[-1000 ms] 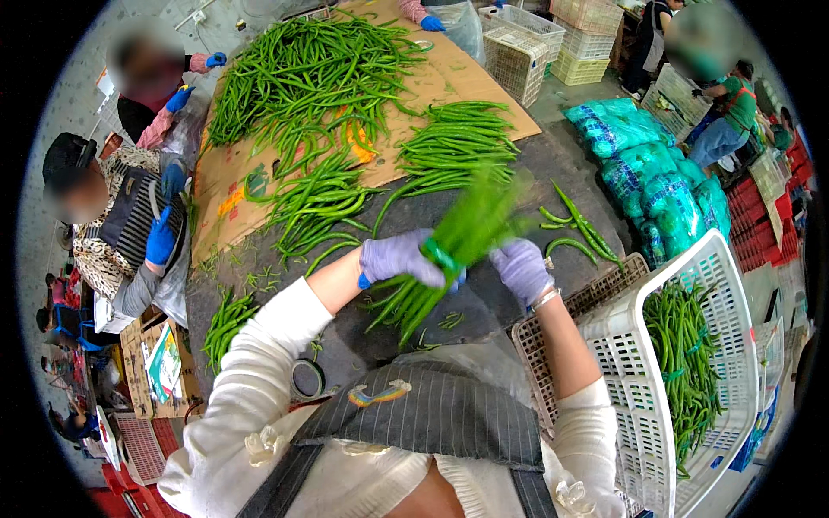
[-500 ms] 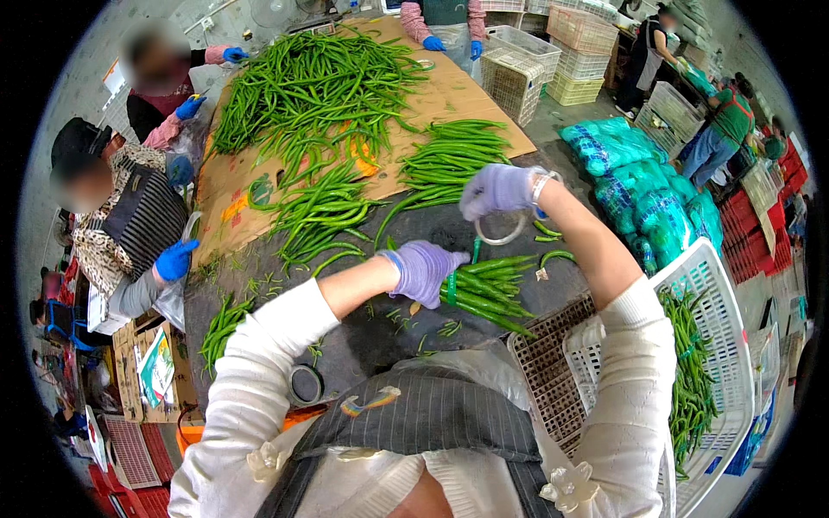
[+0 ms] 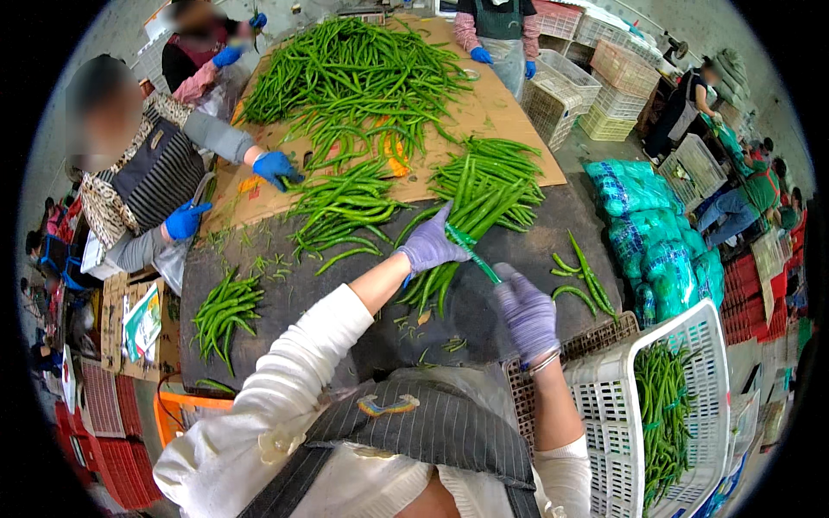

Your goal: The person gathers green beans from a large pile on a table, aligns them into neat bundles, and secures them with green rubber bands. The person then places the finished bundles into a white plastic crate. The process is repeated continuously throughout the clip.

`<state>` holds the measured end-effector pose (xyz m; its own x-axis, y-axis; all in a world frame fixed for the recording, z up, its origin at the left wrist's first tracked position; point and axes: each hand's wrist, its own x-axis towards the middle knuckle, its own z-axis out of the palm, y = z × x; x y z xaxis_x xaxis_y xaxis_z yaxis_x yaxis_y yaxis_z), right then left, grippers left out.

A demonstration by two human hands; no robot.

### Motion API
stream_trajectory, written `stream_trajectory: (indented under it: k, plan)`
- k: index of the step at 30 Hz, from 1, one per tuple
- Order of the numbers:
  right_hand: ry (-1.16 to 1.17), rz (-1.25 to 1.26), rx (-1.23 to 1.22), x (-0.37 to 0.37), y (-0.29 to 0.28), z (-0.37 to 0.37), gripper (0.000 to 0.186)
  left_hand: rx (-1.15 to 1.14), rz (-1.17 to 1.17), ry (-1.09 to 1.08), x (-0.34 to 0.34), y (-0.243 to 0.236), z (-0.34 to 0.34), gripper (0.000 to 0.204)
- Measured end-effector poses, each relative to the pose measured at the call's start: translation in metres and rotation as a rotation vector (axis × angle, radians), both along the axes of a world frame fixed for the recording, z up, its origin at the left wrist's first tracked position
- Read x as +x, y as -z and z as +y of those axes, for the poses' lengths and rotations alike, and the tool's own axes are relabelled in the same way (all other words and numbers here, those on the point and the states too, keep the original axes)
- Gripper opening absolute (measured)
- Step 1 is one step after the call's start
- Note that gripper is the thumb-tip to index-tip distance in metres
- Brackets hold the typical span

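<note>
My gloved left hand (image 3: 429, 243) is closed around a bundle of long green chili peppers (image 3: 438, 289), which slants away from me over the dark mat. A strip of green tape (image 3: 473, 254) runs from the bundle to my gloved right hand (image 3: 528, 312), which is closed on its other end. Between the two hands the strip looks straight and taut. Just beyond the bundle lies a heap of loose chili peppers (image 3: 509, 164), partly overlapped by it. Another loose group (image 3: 345, 207) lies to the left. The white ring seen earlier cannot be made out now.
A large chili pile (image 3: 345, 78) covers the cardboard (image 3: 496, 95) at the far side. At my right stands a white crate (image 3: 609, 432) holding tied chili bundles. Several stuffed teal bags (image 3: 665, 259) lie beyond it. On the left, a co-worker's blue-gloved hand (image 3: 276, 170) reaches over the table.
The bundle in my left hand has swung from pointing right to pointing away from me. My right hand has come down toward me, drawing out the tape. A co-worker's hand has reached in from the left.
</note>
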<state>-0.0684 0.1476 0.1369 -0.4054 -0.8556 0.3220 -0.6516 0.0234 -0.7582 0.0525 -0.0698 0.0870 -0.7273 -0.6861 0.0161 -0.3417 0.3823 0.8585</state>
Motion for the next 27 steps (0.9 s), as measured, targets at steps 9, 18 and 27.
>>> stream_trajectory:
  k: [9,18,27]
  plan:
    - [-0.303,-0.701,0.032,-0.045,0.067,-0.028,0.017,0.739,0.289,0.591,-0.001,-0.041,0.062,0.079]
    - [0.044,-0.715,0.236,-0.040,0.074,-0.037,0.023,0.240,-0.012,0.328,0.002,-0.021,0.050,0.097]
    - [-0.125,-0.235,0.297,-0.023,0.025,-0.004,0.034,0.489,0.353,0.220,-0.011,0.007,0.053,0.105]
